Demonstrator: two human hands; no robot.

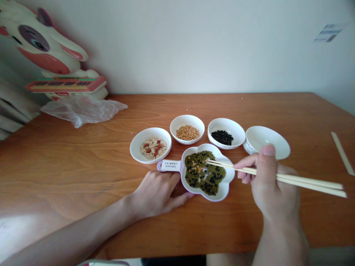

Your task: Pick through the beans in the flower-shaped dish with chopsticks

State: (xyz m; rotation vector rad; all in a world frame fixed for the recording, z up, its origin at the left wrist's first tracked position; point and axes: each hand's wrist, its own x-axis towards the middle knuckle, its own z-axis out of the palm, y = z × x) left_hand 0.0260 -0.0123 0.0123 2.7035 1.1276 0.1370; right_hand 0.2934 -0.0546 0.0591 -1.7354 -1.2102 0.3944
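Observation:
My right hand (270, 181) holds a pair of wooden chopsticks (277, 176); their tips reach into a flower-shaped white dish (224, 184) full of mixed green, black and yellow beans. My left hand (158, 192) rests on the table against the left side of that dish, just below its labelled handle (168, 165). Behind the dish stand four small white bowls: one with peanuts and pale seeds (150, 145), one with yellow soybeans (187, 129), one with black beans (226, 133), and an empty one (266, 142).
All sits on a wooden table (83, 159). A crumpled clear plastic bag (83, 109) and a cartoon cow toy (52, 55) lie at the back left. A paper chopstick sleeve (342, 153) lies at the right edge. A white wall stands behind.

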